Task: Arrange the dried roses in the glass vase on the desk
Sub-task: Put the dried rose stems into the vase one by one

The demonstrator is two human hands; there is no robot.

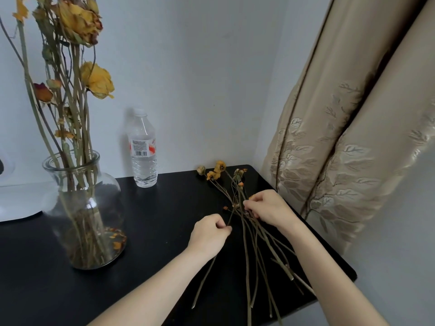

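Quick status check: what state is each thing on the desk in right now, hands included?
Clear glass vase: upright, holding stems.
Dried yellow roses in the vase: standing upright.
Clear plastic water bottle: upright, capped.
Loose dried rose stems: lying flat on the black desk.
Left hand: pinching one loose stem.
Right hand: gripping several loose stems.

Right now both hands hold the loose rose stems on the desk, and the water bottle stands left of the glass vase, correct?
No: in the head view the water bottle stands right of the glass vase. The rest is right.
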